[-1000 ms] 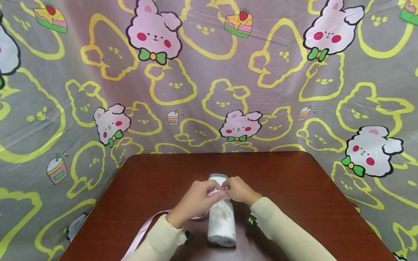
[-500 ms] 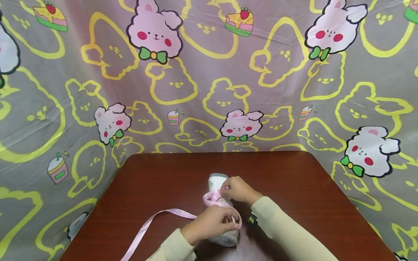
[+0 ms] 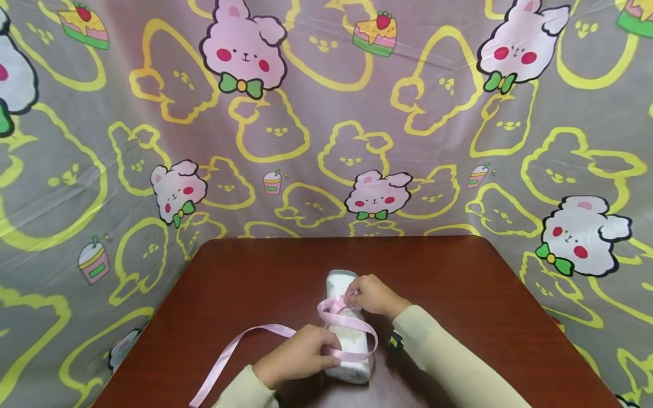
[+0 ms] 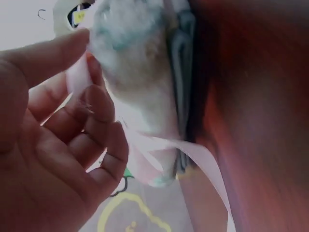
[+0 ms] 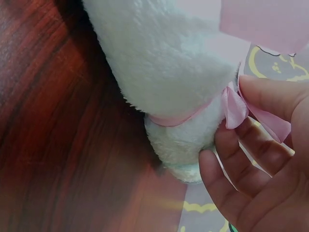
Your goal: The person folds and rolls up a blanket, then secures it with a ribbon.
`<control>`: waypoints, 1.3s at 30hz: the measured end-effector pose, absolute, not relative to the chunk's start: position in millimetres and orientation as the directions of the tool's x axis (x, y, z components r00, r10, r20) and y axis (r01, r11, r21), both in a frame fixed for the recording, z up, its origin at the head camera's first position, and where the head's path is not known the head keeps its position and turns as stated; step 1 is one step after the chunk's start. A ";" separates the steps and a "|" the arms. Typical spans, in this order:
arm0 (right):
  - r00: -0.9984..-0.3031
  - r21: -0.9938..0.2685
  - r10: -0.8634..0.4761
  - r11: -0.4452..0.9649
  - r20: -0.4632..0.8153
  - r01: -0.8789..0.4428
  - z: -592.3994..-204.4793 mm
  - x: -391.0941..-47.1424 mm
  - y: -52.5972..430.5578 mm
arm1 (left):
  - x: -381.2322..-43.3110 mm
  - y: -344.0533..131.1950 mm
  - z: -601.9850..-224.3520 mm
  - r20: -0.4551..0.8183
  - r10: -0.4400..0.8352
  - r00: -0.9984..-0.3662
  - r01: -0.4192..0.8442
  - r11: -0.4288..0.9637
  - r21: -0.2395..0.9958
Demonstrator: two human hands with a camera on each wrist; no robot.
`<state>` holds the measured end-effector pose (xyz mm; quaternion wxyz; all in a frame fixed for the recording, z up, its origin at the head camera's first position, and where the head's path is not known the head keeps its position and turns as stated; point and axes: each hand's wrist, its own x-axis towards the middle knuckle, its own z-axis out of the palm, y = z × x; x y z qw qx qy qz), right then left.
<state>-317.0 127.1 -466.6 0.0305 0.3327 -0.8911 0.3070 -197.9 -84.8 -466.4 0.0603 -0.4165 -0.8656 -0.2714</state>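
Note:
A fluffy white rolled towel (image 3: 340,281) lies lengthwise on the table, its far end edged in grey. Pink ribbon (image 3: 352,322) circles its upper part, plain in the right wrist view as a snug pink band (image 5: 176,120). Beside the band, my right hand (image 3: 374,296) pinches a small fold of ribbon (image 5: 235,108) between thumb and fingers. My left hand (image 3: 302,352), at the towel's near left side, holds a length of the same ribbon, which makes a wide loop over the towel. Part of the knot area is hidden behind the right fingers.
A loose ribbon tail (image 3: 224,357) curves over the left side of the dark red-brown table (image 3: 255,266). Patterned cloth (image 3: 306,141) with cartoon rabbits hangs behind and along both sides. A small black device (image 3: 395,341) sits under the right wrist.
My left hand has left the knot, come down toward the towel's near end, then moved left, drawing out a wide ribbon loop. My right hand has stayed by the knot.

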 end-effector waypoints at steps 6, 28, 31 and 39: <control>-0.776 -0.517 -0.579 0.597 0.250 -0.613 -463.1 -316.3 131.0 | -187.5 -55.2 -460.4 0.355 0.734 -0.580 0.792 0.404 0.459; -0.724 -0.496 -0.612 0.544 0.317 -0.677 -449.5 -314.0 129.5 | -295.4 -90.8 -492.5 0.311 0.397 -0.864 0.462 0.377 0.803; -0.718 -0.510 -0.607 0.522 0.342 -0.684 -446.2 -311.8 127.1 | -297.3 -87.1 -491.7 0.319 0.435 -0.842 0.491 0.373 0.787; -0.794 -0.600 -0.474 0.526 0.381 -0.603 -450.9 -298.4 128.8 | -292.4 -76.8 -497.5 0.343 0.383 -0.858 0.466 0.296 0.834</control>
